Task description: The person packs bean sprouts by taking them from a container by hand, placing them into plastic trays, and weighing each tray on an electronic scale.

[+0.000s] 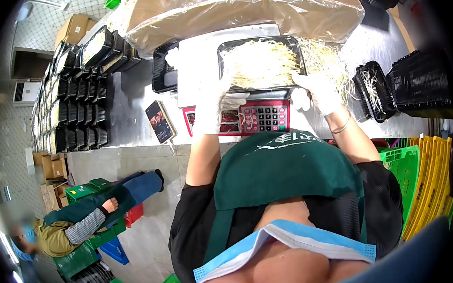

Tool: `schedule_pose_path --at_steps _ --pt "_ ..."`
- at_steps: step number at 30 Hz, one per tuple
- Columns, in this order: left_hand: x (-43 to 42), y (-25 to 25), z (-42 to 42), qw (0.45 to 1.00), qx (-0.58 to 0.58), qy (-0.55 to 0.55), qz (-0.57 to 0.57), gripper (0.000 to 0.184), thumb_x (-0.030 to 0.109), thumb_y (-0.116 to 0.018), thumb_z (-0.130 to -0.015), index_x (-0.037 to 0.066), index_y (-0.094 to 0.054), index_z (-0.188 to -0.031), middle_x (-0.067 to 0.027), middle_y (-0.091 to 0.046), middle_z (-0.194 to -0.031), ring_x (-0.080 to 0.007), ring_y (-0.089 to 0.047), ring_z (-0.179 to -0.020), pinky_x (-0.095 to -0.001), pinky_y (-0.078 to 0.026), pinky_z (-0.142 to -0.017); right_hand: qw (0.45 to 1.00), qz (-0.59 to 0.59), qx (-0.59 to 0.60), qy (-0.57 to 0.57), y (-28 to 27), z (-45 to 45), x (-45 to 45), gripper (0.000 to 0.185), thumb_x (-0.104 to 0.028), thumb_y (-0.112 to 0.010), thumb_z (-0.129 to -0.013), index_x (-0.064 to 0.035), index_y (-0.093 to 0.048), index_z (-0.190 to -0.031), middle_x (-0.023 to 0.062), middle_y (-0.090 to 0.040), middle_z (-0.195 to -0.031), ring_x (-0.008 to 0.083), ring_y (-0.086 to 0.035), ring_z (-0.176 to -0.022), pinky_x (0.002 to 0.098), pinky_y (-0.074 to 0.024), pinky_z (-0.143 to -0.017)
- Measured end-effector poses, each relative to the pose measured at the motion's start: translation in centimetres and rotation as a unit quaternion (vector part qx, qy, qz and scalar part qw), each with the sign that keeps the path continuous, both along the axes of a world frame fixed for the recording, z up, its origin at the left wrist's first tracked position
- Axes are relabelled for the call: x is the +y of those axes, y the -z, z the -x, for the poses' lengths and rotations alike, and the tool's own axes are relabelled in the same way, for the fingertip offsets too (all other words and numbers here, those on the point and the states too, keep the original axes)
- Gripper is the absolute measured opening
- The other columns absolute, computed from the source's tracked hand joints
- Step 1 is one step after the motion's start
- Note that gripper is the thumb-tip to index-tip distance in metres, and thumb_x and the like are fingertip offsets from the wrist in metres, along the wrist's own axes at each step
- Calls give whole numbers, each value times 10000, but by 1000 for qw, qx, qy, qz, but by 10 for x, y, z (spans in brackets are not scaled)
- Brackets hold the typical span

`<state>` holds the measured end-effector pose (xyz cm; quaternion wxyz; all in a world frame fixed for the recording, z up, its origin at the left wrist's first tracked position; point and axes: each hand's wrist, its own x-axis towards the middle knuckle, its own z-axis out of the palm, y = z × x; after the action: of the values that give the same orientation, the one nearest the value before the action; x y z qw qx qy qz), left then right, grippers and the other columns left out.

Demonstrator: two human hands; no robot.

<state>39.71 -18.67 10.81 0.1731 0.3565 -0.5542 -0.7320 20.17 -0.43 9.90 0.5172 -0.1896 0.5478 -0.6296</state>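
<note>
A black plastic tray [223,63] filled with bean sprouts [262,63] is held in front of me, over the plate [191,82] of a red digital scale [289,114]. My left hand [225,101], in a white glove, grips the tray's near left corner, its fingers curled by the scale's display. At the near right corner my gloved right hand [315,91] has its thumb on the rim, other fingers folded below. Loose sprouts [325,59] are heaped beyond the right hand. Whether the tray touches the plate is hard to tell.
Stacked filled black trays [78,106] stand at left, near a phone [160,122]. Another black tray [164,73] sits behind the scale's left side. At right are a tray with some sprouts [376,91], stacked trays [422,83] and crates [426,179]. A person [70,235] is at lower left.
</note>
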Motion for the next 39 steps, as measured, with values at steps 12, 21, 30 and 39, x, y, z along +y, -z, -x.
schedule_pose_path --at_steps 12,21,30,39 --pt "26 39 -3 981 -22 140 -131 548 460 -534 -900 -72 -632 -981 -173 -678 -792 -212 -644 -642 -286 -521 -580 621 52 778 83 -41 43 -79 661 -512 -533 -859 33 -503 -1231 220 -551 -1207 331 -536 -1102 409 -408 -958" --pt "50 19 23 969 220 64 87 357 276 -585 -909 -64 -640 -1001 -119 -690 -865 -138 -648 -690 -248 -509 -661 636 -299 618 -351 -80 -6 -160 689 -499 -402 -923 -24 -301 -1411 210 -345 -1430 323 -321 -1337 384 -275 -1091" --pt "-92 16 -112 890 299 -339 60 405 89 -536 -791 -106 -504 -1144 -196 -575 -1124 -298 -593 -1001 -383 -508 -857 928 99 359 31 -41 -5 -32 603 -198 -599 -880 -33 -331 -1394 144 -438 -1371 244 -485 -1201 378 -390 -1009" --pt "-309 120 -171 891 139 -425 70 328 85 -581 -802 -55 -559 -1098 -179 -607 -1070 -284 -593 -990 -374 -505 -856 848 -169 465 192 14 -29 99 557 -245 -577 -896 -34 -363 -1364 113 -546 -1214 208 -553 -1069 325 -450 -897"
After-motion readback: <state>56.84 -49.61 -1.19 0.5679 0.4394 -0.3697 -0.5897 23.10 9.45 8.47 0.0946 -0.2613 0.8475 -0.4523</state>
